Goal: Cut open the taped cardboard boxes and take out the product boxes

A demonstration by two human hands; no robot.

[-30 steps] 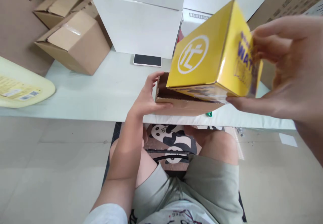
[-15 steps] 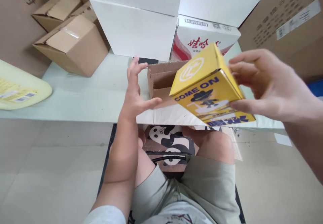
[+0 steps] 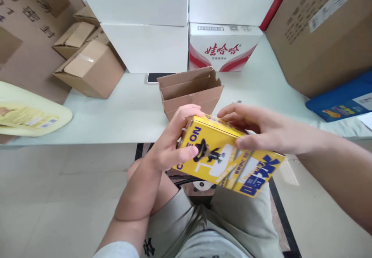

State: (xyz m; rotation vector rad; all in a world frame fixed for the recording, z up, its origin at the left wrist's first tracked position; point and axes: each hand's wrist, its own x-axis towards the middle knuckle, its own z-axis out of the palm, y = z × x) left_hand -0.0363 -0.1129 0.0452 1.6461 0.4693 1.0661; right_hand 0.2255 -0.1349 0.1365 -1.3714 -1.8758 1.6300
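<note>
A yellow printed box with blue lettering and a cartoon figure in a hat is held tilted above my lap, in front of the table edge. My left hand grips its left end, thumb on the printed face and fingers over the top edge. Across its upper edge lies my right hand, the thumb against the printed face and the fingers behind, partly hidden. Just beyond the hands, an open brown cardboard box stands on the pale table.
Small brown cartons and a pale yellow bottle lie at the left. A phone rests near white boxes and a red-and-white carton behind. At the right are a blue package and a large carton.
The yellow box has come down and nearer to me, its printed face turned up. My left hand, open and apart from it before, now grips its left end. The view has shifted.
</note>
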